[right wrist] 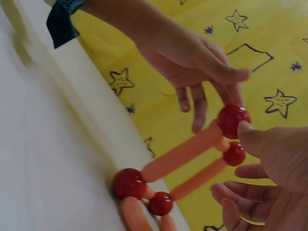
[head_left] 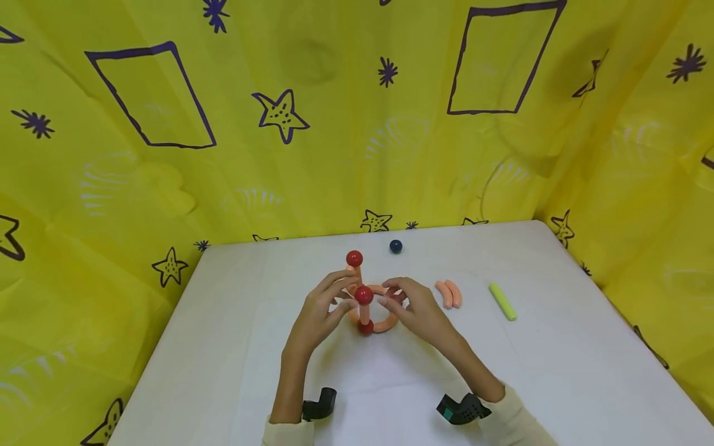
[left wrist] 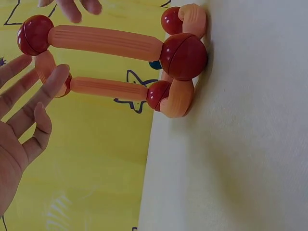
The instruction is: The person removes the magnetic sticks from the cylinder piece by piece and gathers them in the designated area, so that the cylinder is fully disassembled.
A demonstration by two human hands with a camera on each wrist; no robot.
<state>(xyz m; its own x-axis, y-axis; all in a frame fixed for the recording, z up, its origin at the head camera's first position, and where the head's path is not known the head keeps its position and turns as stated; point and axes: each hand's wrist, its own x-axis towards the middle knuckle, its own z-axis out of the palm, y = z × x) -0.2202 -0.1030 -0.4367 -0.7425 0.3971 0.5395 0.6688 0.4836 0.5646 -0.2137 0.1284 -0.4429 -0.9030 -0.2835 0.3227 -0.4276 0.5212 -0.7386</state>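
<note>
A toy frame of ridged orange rods (left wrist: 106, 41) and shiny red balls (head_left: 364, 295) stands upright on a ring of curved orange pieces (head_left: 385, 324). A short orange piece (left wrist: 44, 66) joins the two upper balls. My left hand (head_left: 323, 310) is at the frame's left side, its fingers spread and nearly straight. One of its fingertips overlaps the short upper piece in the left wrist view; whether it touches is unclear. My right hand (head_left: 418, 308) is at the right side, fingers loosely bent. Its thumb (right wrist: 252, 137) is close by the nearer top ball, with a gap visible in the head view.
A dark blue ball (head_left: 395, 246) lies behind the frame on the white table (head_left: 223, 359). To the right are two curved orange pieces (head_left: 449, 294) and a yellow-green rod (head_left: 502, 301). A yellow patterned curtain (head_left: 334, 173) borders the table at the back and sides.
</note>
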